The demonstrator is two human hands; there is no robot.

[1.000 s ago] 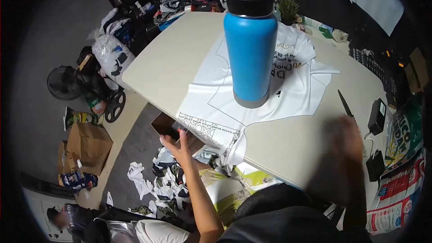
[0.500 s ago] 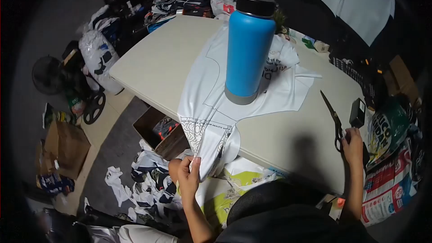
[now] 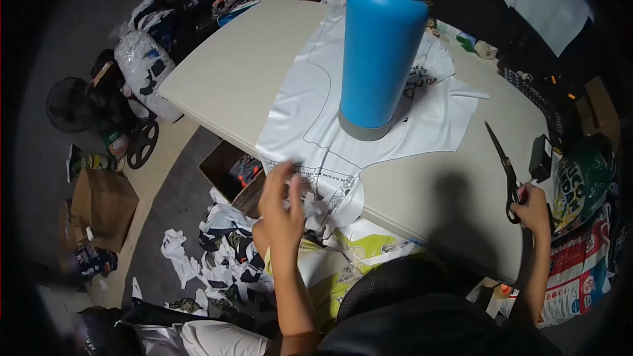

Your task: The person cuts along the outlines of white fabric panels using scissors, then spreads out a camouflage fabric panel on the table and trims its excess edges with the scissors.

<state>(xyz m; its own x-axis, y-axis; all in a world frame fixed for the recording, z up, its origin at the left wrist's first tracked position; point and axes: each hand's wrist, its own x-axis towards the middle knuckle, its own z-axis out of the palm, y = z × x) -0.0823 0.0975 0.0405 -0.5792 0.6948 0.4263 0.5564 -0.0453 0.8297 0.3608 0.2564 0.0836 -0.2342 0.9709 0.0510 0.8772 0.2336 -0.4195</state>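
Biggest of all, a pale surface (image 3: 224,72), spread out under and all around the blue bottle (image 3: 381,59).

Next, a long white cloth (image 3: 297,112), flat under the bottle with a few wrinkles. Thin dark lines on it to the left of the bottle, dark letters to the right. In front of the bottle, a patterned end of the cloth, hanging over the near edge of the surface.

Then a messy heap of scraps (image 3: 227,244), mostly black and white, on the floor, in front of the bottle and to its left.

Far left of the bottle, a see-through bag (image 3: 142,59), stuffed full. Also far left of the bottle, but nearer, a brown paper bag (image 3: 105,204). Lower than the bottle, to its front left, an open brown box (image 3: 248,196).

After that, the bottle again: tall, black on top, grey at the bottom, standing upright on the cloth.

Smaller, black scissors (image 3: 502,161), right of the bottle, tips pointing away.

In front of the bottle and left, the left hand (image 3: 280,211), fingers apart, holding nothing, near the patterned end.

Right of the bottle, the right hand (image 3: 534,207), fingers bent at the scissor handles. Gripping or just touching: cannot tell.

Smallest, a little black box (image 3: 542,158), right of the bottle, past the scissors.
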